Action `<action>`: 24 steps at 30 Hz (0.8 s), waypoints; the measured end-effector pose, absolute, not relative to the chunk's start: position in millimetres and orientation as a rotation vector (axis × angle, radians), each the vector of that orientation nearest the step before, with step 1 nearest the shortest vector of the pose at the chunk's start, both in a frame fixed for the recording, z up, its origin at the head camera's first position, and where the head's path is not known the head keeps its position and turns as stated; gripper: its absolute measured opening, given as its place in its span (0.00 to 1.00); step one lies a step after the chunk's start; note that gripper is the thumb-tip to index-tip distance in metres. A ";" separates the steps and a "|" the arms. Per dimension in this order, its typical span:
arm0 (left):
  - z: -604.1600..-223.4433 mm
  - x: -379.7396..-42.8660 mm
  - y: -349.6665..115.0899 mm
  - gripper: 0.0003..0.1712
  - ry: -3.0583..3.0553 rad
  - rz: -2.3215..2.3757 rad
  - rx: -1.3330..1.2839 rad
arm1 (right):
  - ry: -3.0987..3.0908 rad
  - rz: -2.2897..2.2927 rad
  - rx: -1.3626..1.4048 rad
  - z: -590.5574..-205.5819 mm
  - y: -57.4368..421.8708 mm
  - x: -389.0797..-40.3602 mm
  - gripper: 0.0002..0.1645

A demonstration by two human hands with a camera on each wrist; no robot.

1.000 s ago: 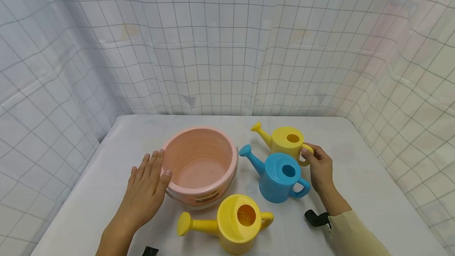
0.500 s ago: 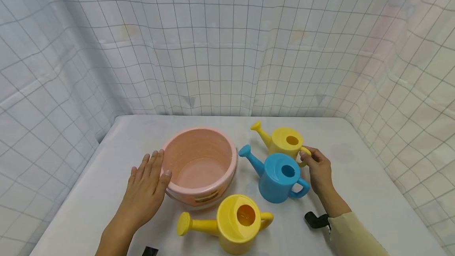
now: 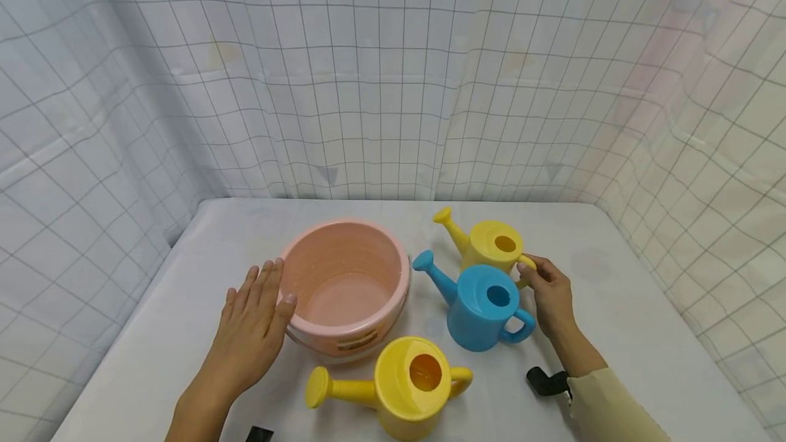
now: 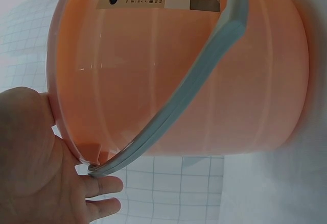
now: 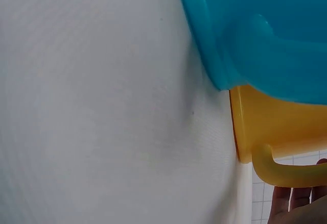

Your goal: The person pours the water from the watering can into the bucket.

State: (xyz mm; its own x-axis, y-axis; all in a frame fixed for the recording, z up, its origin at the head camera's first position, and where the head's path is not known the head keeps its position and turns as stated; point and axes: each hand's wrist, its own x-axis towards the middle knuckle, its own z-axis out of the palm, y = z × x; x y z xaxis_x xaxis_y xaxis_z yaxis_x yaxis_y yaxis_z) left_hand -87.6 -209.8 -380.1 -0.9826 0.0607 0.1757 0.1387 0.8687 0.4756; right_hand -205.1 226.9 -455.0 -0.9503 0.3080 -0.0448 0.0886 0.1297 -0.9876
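My left hand (image 3: 254,333) lies with fingers straight along the left rim of a pink bucket (image 3: 344,330). In the left wrist view its fingers are at the bucket rim, near the end of the grey bail handle (image 4: 168,114). At the back right, my right hand (image 3: 552,295) pinches the handle of a small yellow watering can (image 3: 475,247), whose spout points left. A blue watering can (image 3: 473,322) stands just in front of it and hides part of its lower side. In the right wrist view, the fingers (image 5: 300,197) show behind the yellow handle (image 5: 291,175).
A larger yellow watering can (image 3: 399,404) stands close in front of the bucket, spout to the left. A black fitting (image 3: 546,380) shows at the right sleeve (image 3: 608,404). White cloth (image 3: 645,333) covers the table, and grid-patterned curtains (image 3: 393,87) enclose it.
My right hand and the far yellow watering can have shifted very slightly left, and the can's spout tip sits a touch higher. The left hand, bucket and other cans have stayed put.
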 end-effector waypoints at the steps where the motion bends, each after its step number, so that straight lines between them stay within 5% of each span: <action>1: -380.0 -87.7 -209.8 0.35 -2.886 -0.751 -0.155 | -2.230 1.928 -0.399 -455.2 226.9 -205.2 0.25; 24: -382.3 -87.7 -210.9 0.34 -2.851 -0.774 -0.169 | -2.408 1.718 -0.414 -448.3 228.7 -196.4 0.29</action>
